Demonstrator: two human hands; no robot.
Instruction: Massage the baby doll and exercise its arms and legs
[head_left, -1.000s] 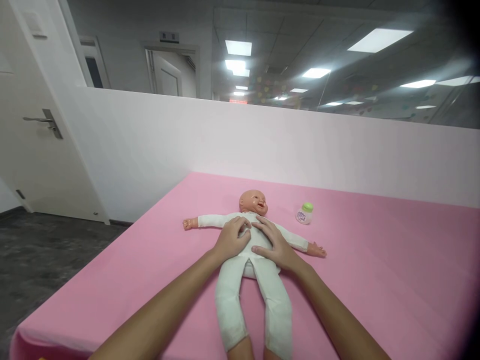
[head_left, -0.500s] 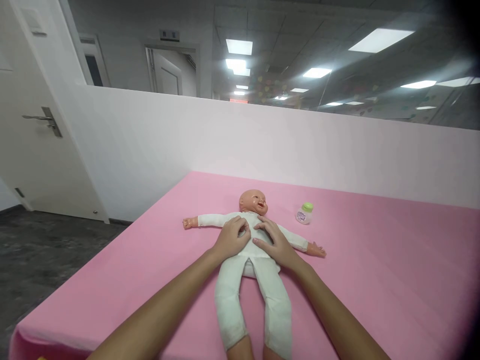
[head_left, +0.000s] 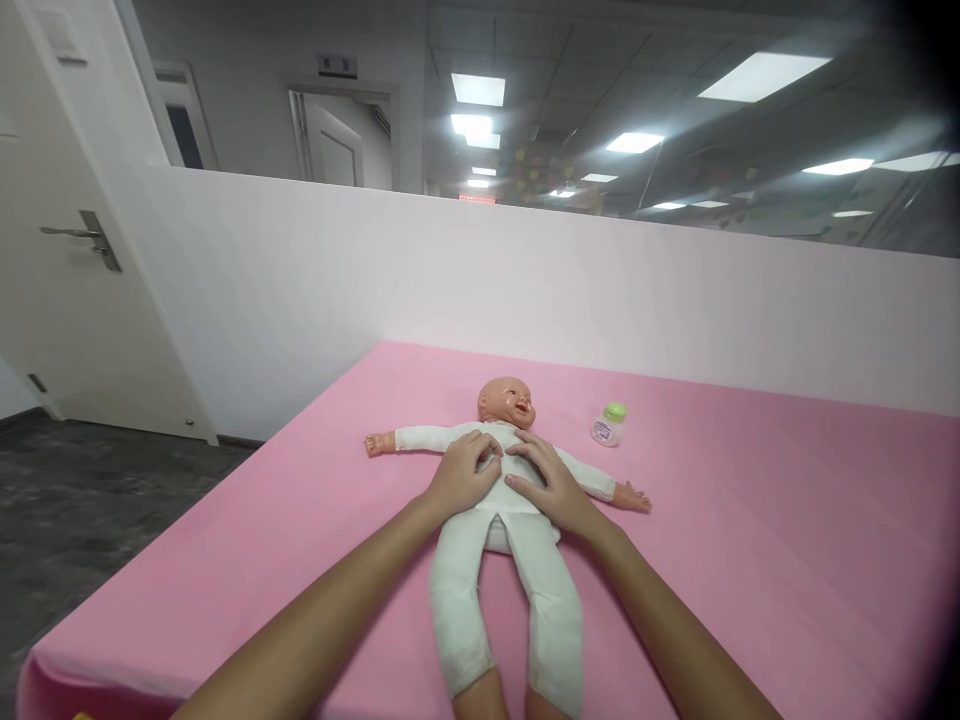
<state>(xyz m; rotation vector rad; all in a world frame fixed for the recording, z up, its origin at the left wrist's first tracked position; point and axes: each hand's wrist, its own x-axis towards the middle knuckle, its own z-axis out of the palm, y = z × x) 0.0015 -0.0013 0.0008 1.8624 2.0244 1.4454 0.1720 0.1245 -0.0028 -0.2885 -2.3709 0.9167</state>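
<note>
Both hands flat on doll's chest, doll on its back mid-bench.

Doll point(head_left: 501, 530) in white suit, arms spread, suit fully on. Left hand point(head_left: 463, 476) and right hand point(head_left: 551, 485) rest side by side on its torso, fingertips nearly meeting, gripping nothing I can see. Small green-capped bottle point(head_left: 607, 425) stands near doll's head, untouched. Pink bench point(head_left: 750, 560) around doll; white partition point(head_left: 600, 300) beyond. Nothing blocks the hands.

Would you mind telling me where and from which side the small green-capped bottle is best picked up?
Probably grip the bottle round its pale body, just under the green cap, coming from the right with the right hand. It stands upright and alone on the pink mat, with the doll lying to its left.
</note>
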